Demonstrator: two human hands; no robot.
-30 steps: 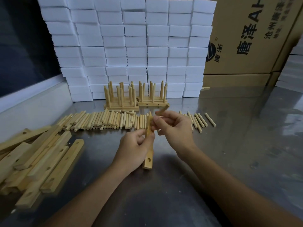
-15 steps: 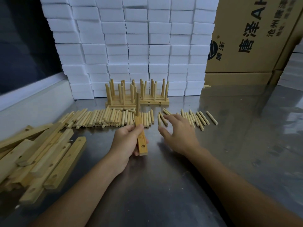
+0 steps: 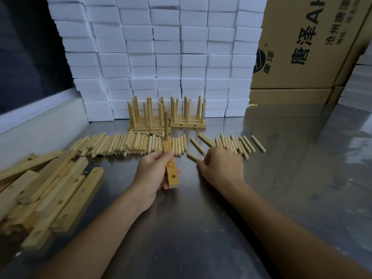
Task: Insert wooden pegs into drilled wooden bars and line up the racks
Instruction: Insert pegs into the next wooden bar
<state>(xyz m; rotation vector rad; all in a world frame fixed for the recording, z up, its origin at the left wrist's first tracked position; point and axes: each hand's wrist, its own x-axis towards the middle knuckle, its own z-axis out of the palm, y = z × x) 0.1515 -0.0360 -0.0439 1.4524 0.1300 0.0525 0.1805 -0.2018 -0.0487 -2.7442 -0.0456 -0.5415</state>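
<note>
My left hand [image 3: 154, 172] grips a drilled wooden bar [image 3: 171, 168] lying on the metal table, one peg [image 3: 166, 125] standing upright in its far hole; an empty hole shows near its front end. My right hand [image 3: 221, 165] rests on the table to the right, fingertips pinching a loose peg [image 3: 192, 157]. Loose pegs lie in a long row [image 3: 120, 144] behind my hands, with a smaller group [image 3: 235, 143] at right. Finished racks [image 3: 167, 115] with upright pegs stand in a line at the back.
A pile of drilled bars [image 3: 46, 194] lies at the left. A wall of white foam blocks [image 3: 161, 53] rises behind the racks, cardboard boxes [image 3: 306, 49] at the back right. The steel table [image 3: 291, 188] spreads to the right and front.
My right hand pushed a peg into the bar's far hole, then reached down to the loose pegs at right and took hold of one. The bar dropped flat to the table.
</note>
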